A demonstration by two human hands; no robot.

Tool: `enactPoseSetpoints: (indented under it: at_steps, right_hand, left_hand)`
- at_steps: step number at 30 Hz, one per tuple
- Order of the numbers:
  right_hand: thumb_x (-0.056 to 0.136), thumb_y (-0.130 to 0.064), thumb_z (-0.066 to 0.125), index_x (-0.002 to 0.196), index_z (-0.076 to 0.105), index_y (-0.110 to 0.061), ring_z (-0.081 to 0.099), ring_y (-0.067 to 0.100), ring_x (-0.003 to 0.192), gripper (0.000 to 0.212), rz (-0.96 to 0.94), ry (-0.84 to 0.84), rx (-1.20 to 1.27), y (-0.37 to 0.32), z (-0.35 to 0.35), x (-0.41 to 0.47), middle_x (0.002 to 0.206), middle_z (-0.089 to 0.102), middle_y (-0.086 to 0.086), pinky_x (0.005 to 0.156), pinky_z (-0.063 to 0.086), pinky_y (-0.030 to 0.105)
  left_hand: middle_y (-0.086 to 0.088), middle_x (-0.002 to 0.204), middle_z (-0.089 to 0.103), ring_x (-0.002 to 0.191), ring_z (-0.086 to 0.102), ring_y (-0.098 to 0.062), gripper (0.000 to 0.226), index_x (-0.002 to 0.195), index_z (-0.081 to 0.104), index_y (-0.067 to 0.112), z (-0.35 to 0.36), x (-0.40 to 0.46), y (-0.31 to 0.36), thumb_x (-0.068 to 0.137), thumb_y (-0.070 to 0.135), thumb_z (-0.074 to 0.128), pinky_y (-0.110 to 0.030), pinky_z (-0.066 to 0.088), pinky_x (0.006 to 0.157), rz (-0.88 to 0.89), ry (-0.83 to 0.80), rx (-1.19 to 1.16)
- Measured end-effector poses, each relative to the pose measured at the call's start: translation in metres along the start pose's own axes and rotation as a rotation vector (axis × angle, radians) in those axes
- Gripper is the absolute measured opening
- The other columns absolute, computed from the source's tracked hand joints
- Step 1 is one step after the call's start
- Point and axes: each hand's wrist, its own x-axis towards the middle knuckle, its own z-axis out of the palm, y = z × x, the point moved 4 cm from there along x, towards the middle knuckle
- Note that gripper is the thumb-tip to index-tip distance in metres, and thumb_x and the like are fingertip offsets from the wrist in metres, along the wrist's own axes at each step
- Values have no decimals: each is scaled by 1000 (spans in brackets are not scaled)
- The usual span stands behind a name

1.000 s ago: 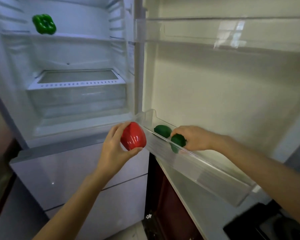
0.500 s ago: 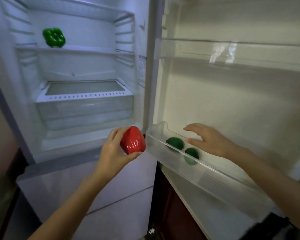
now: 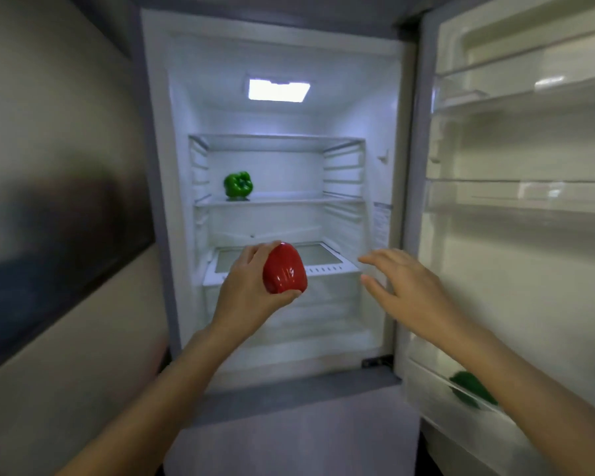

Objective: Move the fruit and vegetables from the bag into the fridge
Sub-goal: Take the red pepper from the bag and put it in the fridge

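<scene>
The step in hand looks like placing the red bell pepper (image 3: pixel 284 268) somewhere inside the open fridge (image 3: pixel 158 201). To do it well, the left hand (image 3: pixel 251 286) should carry the pepper past the front edge of a shelf, well inside the cabinet, and set it down on its flattest side so it cannot roll out when the door (image 3: pixel 516 269) swings. The glass shelf (image 3: pixel 289 199) where the green bell pepper (image 3: pixel 238 184) already stands has room to the right of it — that seems the easy target. The cover over the crisper drawer (image 3: pixel 327 266), just behind the raised pepper, is another flat spot. Release should come only once the pepper rests with its weight fully on the surface.

The left hand grips the red pepper from the side and beneath, fingers curled over its top left and the thumb pressed under its lower right; the pepper is held in the air in front of the crisper drawer, touching nothing but the hand. The right hand (image 3: pixel 406 293) holds nothing — its fingers are spread and nearly straight, reaching toward the right side of the cabinet, touching nothing that I can make out. Something dark green (image 3: pixel 471 388) lies in the lowest door bin (image 3: pixel 426 389), too blurred to name.
</scene>
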Motion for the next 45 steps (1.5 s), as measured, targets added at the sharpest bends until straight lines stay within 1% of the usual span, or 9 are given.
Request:
enactPoseSetpoints:
  at_steps: [3,7,11,15,21,27,32,39,45]
  right_hand:
    - [92,-29,55,122,59,-18,50,22,117,32,-28,14,19,-12,11,32,122,58,-1,90,45,37]
    - [94,-33,51,129,53,-21,44,18,124,37,-47,5,15,-17,23,79,132,52,-3,94,40,33]
    - [96,-36,46,132,49,-21,40,16,128,40,-34,37,20,-8,39,130,136,49,-3,96,40,33]
    - [95,-37,47,132,48,-21,41,16,126,40,-25,98,35,15,59,188,135,49,-3,96,41,32]
    - [95,-35,47,131,48,-20,46,14,121,39,30,138,107,63,93,259,131,52,-2,94,38,24]
    - [95,-34,46,131,48,-17,43,19,123,40,105,71,123,101,132,308,133,50,3,99,39,31]
    - [96,-34,44,133,47,-16,42,21,123,41,172,90,144,109,152,325,133,49,5,97,37,29]
    - [97,-37,39,135,44,-17,36,19,126,43,102,95,56,106,149,331,135,45,3,99,36,30]
    - [99,-35,34,135,43,-15,34,19,128,42,73,7,-20,108,158,320,135,45,4,105,29,30]
  left_hand:
    - [-1,128,47,114,48,-17,84,134,43,23,-17,36,-6,62,35,84,-27,41,92,30,49,68]
    - [-3,130,46,116,47,-20,84,134,42,23,-28,86,-16,63,37,83,-33,44,93,76,76,157]
    - [-2,130,48,115,47,-20,83,133,42,23,-21,141,-35,63,41,81,-28,42,90,134,85,269]
    - [-1,128,49,113,49,-21,86,135,40,22,4,204,-62,63,47,79,-38,50,91,142,37,411]
    - [2,130,45,116,46,-20,85,137,36,27,44,298,-99,66,50,75,-34,48,86,99,-39,542]
    - [-2,126,44,114,45,-27,76,132,39,25,77,372,-140,67,43,74,-41,48,89,82,-130,626]
    - [-6,126,42,113,45,-29,78,135,36,22,99,400,-167,69,44,73,-40,47,88,39,-218,762]
    - [-11,126,43,114,46,-29,84,137,34,16,115,407,-186,70,49,74,-40,44,88,32,-352,889]
    - [-11,136,40,120,43,-31,82,140,31,17,113,402,-187,77,59,62,-44,41,96,8,-348,891]
